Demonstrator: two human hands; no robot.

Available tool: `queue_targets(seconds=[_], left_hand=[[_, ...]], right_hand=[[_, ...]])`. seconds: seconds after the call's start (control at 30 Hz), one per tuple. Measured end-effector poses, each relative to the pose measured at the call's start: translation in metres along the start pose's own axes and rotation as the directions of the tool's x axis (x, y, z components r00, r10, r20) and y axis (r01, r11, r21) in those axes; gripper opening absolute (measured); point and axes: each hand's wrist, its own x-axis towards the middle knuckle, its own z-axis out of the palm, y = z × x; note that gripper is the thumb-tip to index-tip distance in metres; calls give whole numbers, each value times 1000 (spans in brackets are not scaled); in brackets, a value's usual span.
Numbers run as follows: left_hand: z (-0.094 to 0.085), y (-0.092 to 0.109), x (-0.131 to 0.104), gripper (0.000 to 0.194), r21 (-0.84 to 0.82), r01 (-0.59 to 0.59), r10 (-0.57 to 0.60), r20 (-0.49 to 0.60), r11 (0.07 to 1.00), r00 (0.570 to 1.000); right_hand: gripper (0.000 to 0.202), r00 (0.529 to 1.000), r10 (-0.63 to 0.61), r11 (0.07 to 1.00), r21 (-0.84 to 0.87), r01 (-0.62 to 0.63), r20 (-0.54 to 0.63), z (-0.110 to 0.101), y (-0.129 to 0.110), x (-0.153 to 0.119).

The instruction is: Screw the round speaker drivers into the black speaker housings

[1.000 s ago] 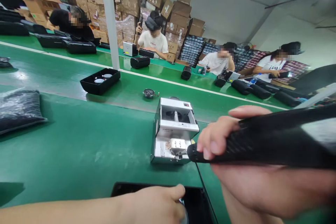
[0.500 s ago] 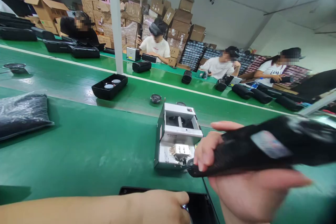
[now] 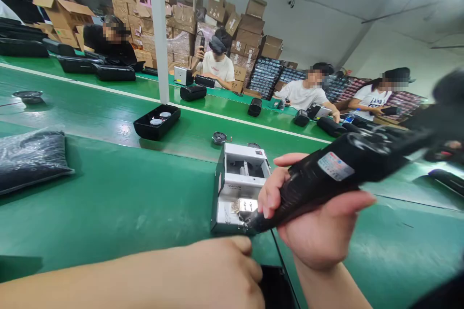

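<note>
At the right of the frame the right hand (image 3: 319, 231) is wrapped shut around a long black electric screwdriver with a white label (image 3: 337, 176), thumb along the underside and fingers (image 3: 270, 198) curled over the top; its tip lies at the lower front of a small silver-white metal screw feeder box (image 3: 239, 188) standing on the green worktop (image 3: 108, 203) at centre frame. At the bottom edge the left hand (image 3: 221, 275) rests loosely curled over a black tray (image 3: 273, 287); whether it holds anything I cannot tell, since the palm hides it. A thin black cable (image 3: 277, 251) runs from the box towards the lower edge, between the hands. My guess at the risk: the tip meets the feeder at a slant, so a screw could seat crooked or drop; a snag on the cable could tug the box askew.
</note>
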Motion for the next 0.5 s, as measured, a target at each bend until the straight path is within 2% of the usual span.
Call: queue_targets(seconds=[0.03, 0.1, 0.13, 0.17, 0.23, 0.3, 0.37, 0.43, 0.5], left_hand=[[-13, -6, -3, 37, -58, 29, -30, -8, 998, 1000], [-31, -25, -7, 32, -149, 181, -194, -77, 972, 978], [-35, -36, -8, 27, -182, 274, -299, -130, 944, 945], [-36, -49, -8, 21, -195, 385, -420, -192, 902, 887], [-33, -75, -4, 14, -176, 531, -560, -250, 829, 790], [-24, -97, 2, 16, -146, 608, -624, -241, 780, 743], [-15, -109, 8, 15, -120, 651, -660, -205, 750, 723], [-9, -114, 14, 11, -102, 677, -683, -176, 729, 709], [-6, -114, 21, 10, -92, 695, -698, -173, 713, 694]], right_hand=[[79, 1000, 17, 1000, -1, -17, 0, -2, 1, -3], [77, 1000, 24, 1000, 0, -24, -17, -6, -2, -10], [76, 999, 5, 1000, 1, -5, -45, -9, -6, -13], [75, 996, -26, 1000, 1, 26, -84, -11, -12, -15], [77, 980, -77, 997, -18, 75, -183, -17, -26, -19], [79, 968, -108, 993, -63, 96, -227, -23, -41, -23], [71, 966, -125, 989, -111, 102, -224, -30, -51, -30], [54, 966, -153, 984, -127, 128, -207, -35, -55, -41], [39, 981, -124, 990, -83, 112, -152, -40, -55, -53]])
